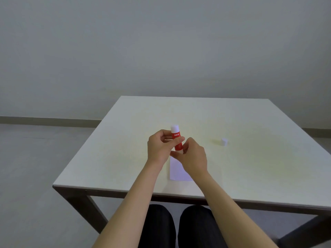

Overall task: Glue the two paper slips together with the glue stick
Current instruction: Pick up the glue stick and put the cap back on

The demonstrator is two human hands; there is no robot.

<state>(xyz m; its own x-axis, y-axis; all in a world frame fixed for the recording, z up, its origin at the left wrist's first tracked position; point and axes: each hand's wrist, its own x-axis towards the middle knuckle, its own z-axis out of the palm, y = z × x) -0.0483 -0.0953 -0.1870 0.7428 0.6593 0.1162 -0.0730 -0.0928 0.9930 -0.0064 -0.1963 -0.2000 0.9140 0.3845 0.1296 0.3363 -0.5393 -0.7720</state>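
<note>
A red glue stick with a white top stands upright above the table, held between both hands. My left hand grips its red body from the left. My right hand pinches its lower end from the right. A white paper slip lies flat on the table beneath my right wrist, partly hidden by it. I cannot tell whether a second slip lies with it. A small white cap sits on the table to the right, apart from my hands.
The pale square table has dark legs, and its near edge runs just above my knees. A grey wall and floor lie beyond the table.
</note>
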